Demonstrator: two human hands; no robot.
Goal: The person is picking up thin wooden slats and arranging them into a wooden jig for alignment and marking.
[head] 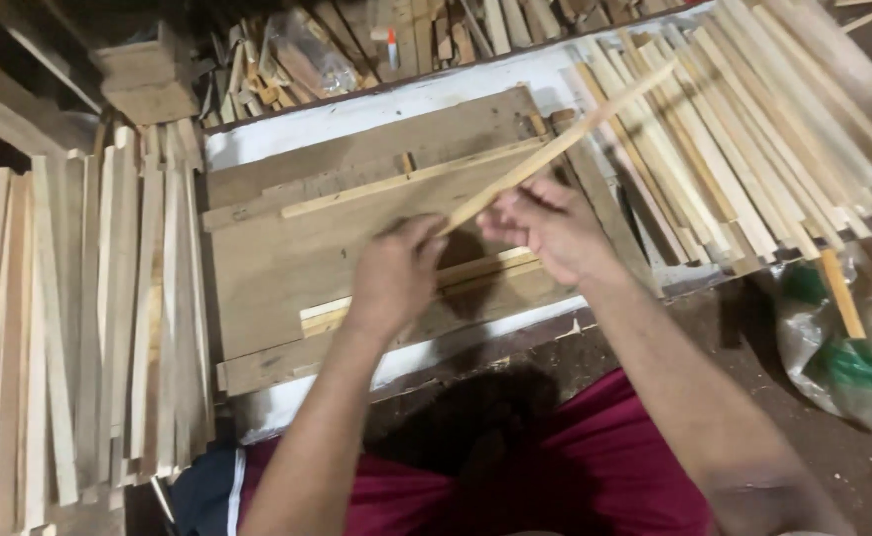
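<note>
Pale wooden stick (555,149), brown board (287,258), maroon shorts (595,467).

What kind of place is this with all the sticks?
Probably a small woodworking shop. Stacks of cut wooden slats lie on both sides, offcuts pile up behind, and the left hand and right hand hold a thin wooden strip over a worn board.

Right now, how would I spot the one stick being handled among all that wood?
Find the brown wooden board on the white bench. Both hands, left hand and right hand, meet above it, gripping one pale wooden strip. Only this strip is lifted, slanting up-right.
</note>
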